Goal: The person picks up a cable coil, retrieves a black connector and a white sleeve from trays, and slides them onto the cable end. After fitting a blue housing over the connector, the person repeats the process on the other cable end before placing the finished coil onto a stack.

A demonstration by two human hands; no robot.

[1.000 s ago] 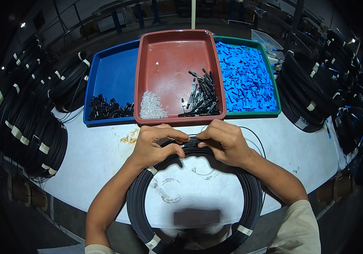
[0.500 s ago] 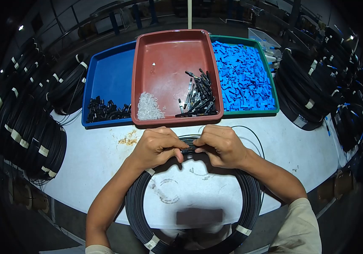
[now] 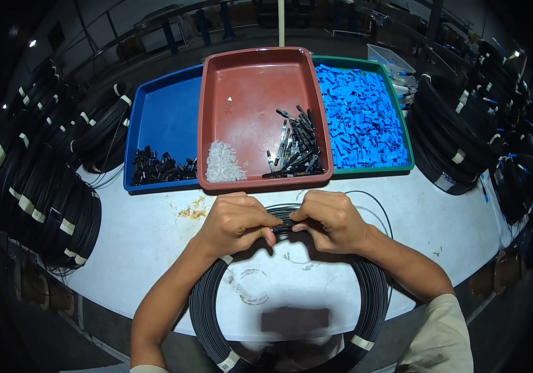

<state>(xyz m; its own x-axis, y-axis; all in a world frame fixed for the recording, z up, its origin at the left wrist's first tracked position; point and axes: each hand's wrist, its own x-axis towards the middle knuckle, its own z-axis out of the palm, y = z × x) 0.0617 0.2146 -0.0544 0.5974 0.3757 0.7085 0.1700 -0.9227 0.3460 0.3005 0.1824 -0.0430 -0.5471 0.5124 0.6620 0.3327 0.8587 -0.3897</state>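
Observation:
My left hand [image 3: 236, 219] and my right hand [image 3: 333, 219] meet over the far side of a coil of black cable [image 3: 372, 292]. Between their fingertips is a small black connector [image 3: 285, 227], pinched from both sides. The fingers cover most of it, so its exact shape is hard to make out. White tape bands hold the coil together, and its near edge reaches past the table edge toward my body. A loose loop of cable [image 3: 383, 211] curves out beyond my right hand.
Ahead stand a red tray [image 3: 260, 87] with clear pieces and black connectors, a blue tray [image 3: 167, 105] with black parts, and a green tray [image 3: 408, 149] full of blue clips. Taped cable coils stack at left [image 3: 49, 205] and right [image 3: 453, 137] of the white table [image 3: 142, 248].
The whole scene sits slightly lower and further right in view. Both hands keep their pinch on the black connector, with only slight finger movement.

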